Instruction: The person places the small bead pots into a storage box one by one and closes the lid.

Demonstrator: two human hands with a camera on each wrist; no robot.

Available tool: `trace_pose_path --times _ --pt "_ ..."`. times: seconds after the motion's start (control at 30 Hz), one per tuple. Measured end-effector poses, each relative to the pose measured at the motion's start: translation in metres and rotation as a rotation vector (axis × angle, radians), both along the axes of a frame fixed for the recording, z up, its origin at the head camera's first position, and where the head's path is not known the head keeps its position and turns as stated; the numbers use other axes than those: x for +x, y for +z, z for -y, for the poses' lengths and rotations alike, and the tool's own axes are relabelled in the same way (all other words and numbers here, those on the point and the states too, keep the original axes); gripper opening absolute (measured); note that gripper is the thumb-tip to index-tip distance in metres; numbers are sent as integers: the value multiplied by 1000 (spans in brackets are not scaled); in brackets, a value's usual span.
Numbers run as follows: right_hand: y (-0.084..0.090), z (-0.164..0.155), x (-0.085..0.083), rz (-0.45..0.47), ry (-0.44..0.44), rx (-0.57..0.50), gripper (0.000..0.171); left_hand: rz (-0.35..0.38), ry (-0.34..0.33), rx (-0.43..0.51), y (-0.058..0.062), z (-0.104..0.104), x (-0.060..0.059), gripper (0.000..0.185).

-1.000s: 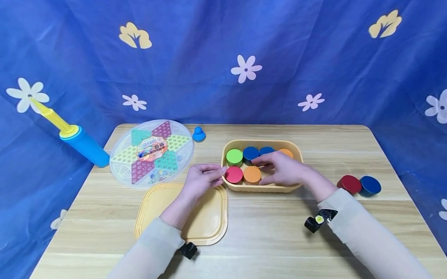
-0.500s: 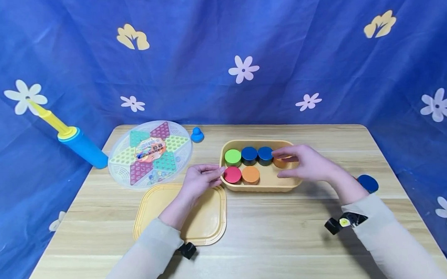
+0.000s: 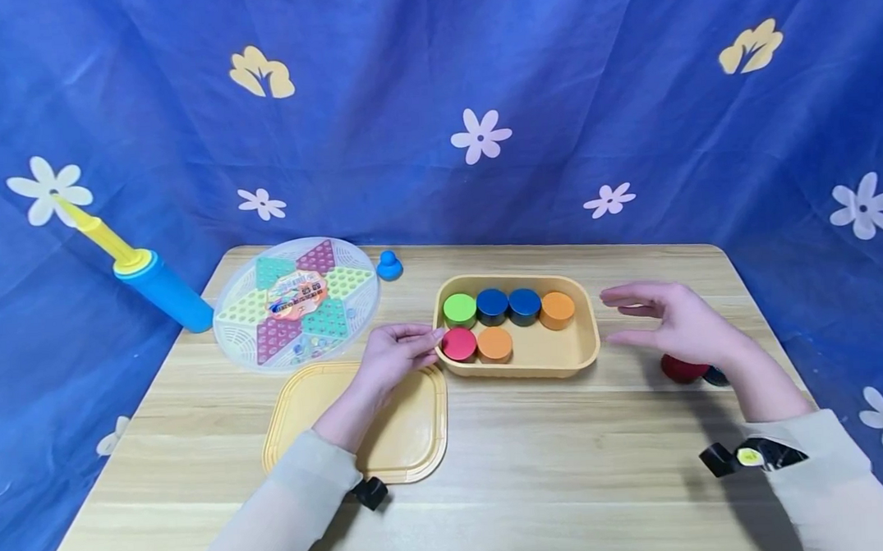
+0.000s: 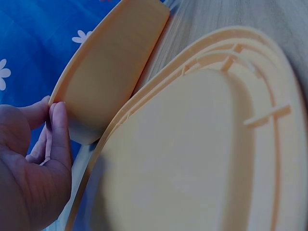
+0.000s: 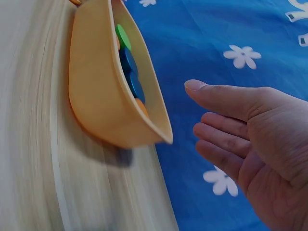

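A yellow plastic box (image 3: 520, 372) stands on the table holding round, flat-topped pieces. Along its back row are a green piece (image 3: 460, 309), two dark blue pieces (image 3: 508, 305) and an orange piece (image 3: 557, 310). A red piece (image 3: 459, 344) and another orange piece (image 3: 495, 345) sit in front, at the left. My left hand (image 3: 396, 351) pinches the left end of the rim between thumb and fingers, also plain in the left wrist view. Off the right end, above the table, my right hand (image 3: 673, 321) holds nothing, thumb and fingers spread apart.
A yellow lid (image 3: 356, 456) lies left of the box. Beyond it are a round Chinese checkers board (image 3: 298, 302), a blue knob-like piece (image 3: 389, 266) and a blue-and-yellow pump (image 3: 164, 292). Under my right hand, a red piece (image 3: 684, 368) and a partly hidden blue one (image 3: 716, 376) rest.
My right hand has come out of the box and moved right, uncovering the back-right orange piece. The pieces inside stay put, and my left hand keeps its hold on the rim.
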State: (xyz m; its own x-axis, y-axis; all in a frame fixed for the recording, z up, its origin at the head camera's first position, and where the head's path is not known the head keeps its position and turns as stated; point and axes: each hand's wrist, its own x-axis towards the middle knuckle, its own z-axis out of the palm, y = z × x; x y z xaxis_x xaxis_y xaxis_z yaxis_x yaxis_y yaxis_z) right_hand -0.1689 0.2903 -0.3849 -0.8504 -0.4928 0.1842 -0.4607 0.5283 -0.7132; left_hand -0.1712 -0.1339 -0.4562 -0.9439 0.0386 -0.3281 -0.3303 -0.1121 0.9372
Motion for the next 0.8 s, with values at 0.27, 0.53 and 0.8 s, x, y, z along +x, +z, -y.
trace_pose_path --times 0.27,0.53,0.8 --pt "-4 -38 17 21 -101 -7 55 4 -1 13 0 0 0 31" --pt "-15 -73 27 75 -189 83 62 2 0 12 -1 1 -1 30" --pt "-37 -98 30 76 -207 152 62 -6 -3 15 -2 0 -1 29"
